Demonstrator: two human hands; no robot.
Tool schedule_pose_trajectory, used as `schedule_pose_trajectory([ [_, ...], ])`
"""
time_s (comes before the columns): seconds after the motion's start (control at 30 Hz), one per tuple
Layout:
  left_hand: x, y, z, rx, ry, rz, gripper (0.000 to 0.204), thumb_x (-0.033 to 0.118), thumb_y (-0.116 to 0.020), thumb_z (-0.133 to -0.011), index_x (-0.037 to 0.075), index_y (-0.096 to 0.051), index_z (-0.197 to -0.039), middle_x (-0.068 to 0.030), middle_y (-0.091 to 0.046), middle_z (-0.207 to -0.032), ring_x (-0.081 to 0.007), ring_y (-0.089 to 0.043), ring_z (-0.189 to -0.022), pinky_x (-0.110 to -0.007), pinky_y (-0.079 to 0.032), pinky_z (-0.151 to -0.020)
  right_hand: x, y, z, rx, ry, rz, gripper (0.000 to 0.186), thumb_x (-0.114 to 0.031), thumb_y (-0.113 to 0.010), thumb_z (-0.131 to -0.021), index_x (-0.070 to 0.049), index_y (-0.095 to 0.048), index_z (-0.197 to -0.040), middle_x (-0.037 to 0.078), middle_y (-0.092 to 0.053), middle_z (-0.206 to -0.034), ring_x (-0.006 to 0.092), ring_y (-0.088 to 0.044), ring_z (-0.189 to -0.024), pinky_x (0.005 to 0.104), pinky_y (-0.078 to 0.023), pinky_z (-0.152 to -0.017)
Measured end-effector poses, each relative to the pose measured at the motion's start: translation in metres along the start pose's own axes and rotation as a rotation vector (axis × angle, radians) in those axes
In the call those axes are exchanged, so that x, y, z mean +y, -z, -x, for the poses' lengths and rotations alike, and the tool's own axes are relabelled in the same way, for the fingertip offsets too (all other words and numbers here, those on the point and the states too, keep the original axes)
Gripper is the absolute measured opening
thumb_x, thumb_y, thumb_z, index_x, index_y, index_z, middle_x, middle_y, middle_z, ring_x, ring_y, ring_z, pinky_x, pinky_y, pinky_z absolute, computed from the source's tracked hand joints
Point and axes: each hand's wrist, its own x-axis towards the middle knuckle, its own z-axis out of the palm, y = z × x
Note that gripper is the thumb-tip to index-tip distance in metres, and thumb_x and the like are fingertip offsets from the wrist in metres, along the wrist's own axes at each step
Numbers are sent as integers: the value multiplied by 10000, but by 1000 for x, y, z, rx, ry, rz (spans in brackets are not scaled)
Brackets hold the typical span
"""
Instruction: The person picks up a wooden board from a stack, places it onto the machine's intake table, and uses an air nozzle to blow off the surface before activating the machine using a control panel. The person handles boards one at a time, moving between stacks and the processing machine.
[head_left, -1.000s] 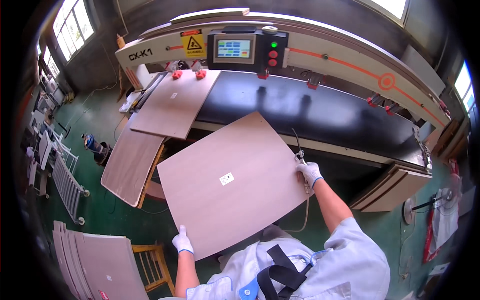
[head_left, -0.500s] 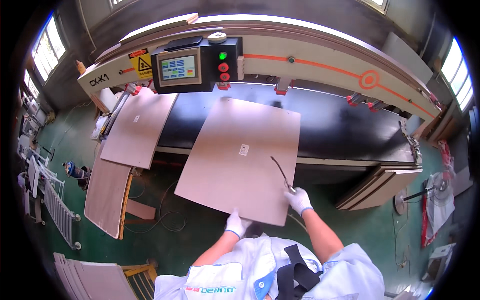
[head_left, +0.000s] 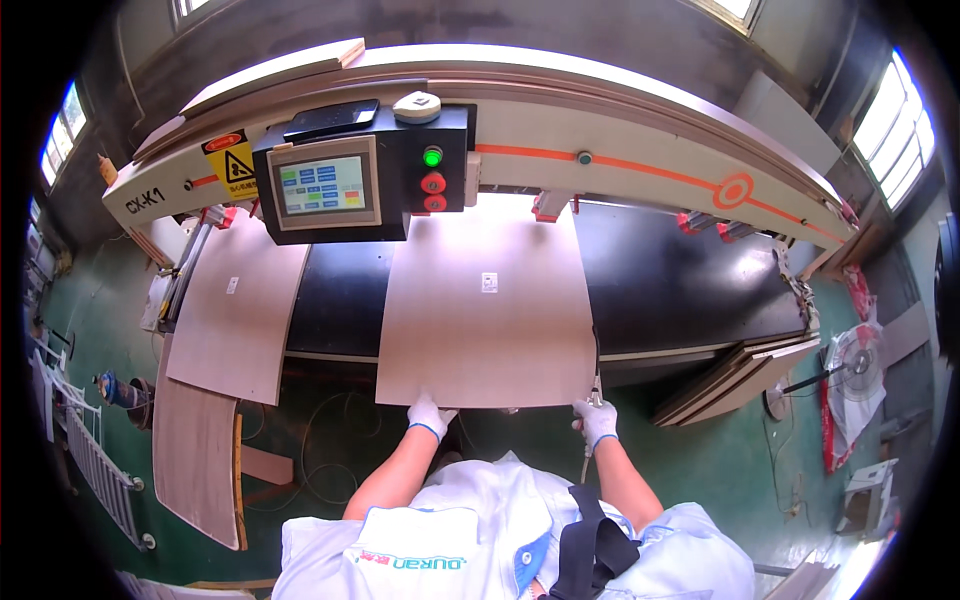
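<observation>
The left hand (head_left: 428, 415), in a white glove, is closed on the near edge of a pale brown board (head_left: 487, 345), its fingers partly hidden by that edge. The right hand (head_left: 597, 418), gloved too, is closed around an air gun (head_left: 597, 388) just beside the board's near right corner; whether it also grips the board, I cannot tell. The air gun's thin nozzle points away from the hand along the board's right side, and a hose (head_left: 586, 465) hangs below. The board reaches straight ahead of both hands, over the near edge of a black table (head_left: 690, 280), with a small white label (head_left: 489, 283) on top. Left of the left hand, a second board (head_left: 240, 310) lies partly on the table, above a round-cornered panel (head_left: 197, 460). Right of the right hand leans a stack of boards (head_left: 735, 380), with a fan (head_left: 860, 362) farther right. Beyond the hands, a long pale beam (head_left: 640, 170) spans the table, carrying a lit screen (head_left: 325, 190) and, beside it, round buttons (head_left: 433, 180).
</observation>
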Motion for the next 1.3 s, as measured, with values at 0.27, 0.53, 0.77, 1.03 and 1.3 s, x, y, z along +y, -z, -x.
schedule_pose_trajectory([
  [0.27, -1, -3, -4, 46, 36, -92, 577, 416, -494, -1124, 99, -391, -1595, -178, -522, -1544, -450, -545, -1382, -648, -453, -1139, -13, -11, -8, 54, 36, -24, 194, -180, -725, -916, -43, -618, -830, 62, -623, -651, 153, -579, -485, 289, -409, -425],
  [0.53, 22, -4, 30, 0, 109, -244, 623, 525, -531, -1071, 71, -492, -1495, -216, -582, -1438, -431, -596, -1308, -577, -483, -1086, -228, -45, 12, -130, 461, -172, 300, -256, -649, -1043, 37, -591, -1038, 90, -618, -679, 180, -616, -534, 339, -513, -533],
  [0.77, 35, 78, 50, 318, -213, -110, 539, 472, -563, -1076, -11, -529, -1315, -159, -650, -1139, -356, -684, -1026, -514, -581, -898, -301, -80, -13, -232, 483, -182, 309, -285, -675, -1022, 8, -580, -1037, 103, -654, -717, 195, -635, -536, 352, -517, -523],
  [1.03, 102, 138, 41, 393, -294, 149, 286, 299, -605, -1076, 36, -588, -1188, -199, -686, -1102, -373, -685, -809, -464, -582, -645, -208, -88, 36, -584, 495, 257, 264, -248, -601, -1005, -40, -612, -842, 46, -575, -601, 159, -591, -493, 315, -452, -458],
  [1.3, 292, 224, 18, 572, -582, 199, 465, 462, -630, -1031, 10, -626, -1138, -146, -649, -976, -311, -670, -766, -439, -527, -587, -118, -190, 162, -986, 282, 720, 334, -297, -711, -971, 27, -657, -1031, 16, -602, -660, 112, -559, -540, 285, -436, -503],
])
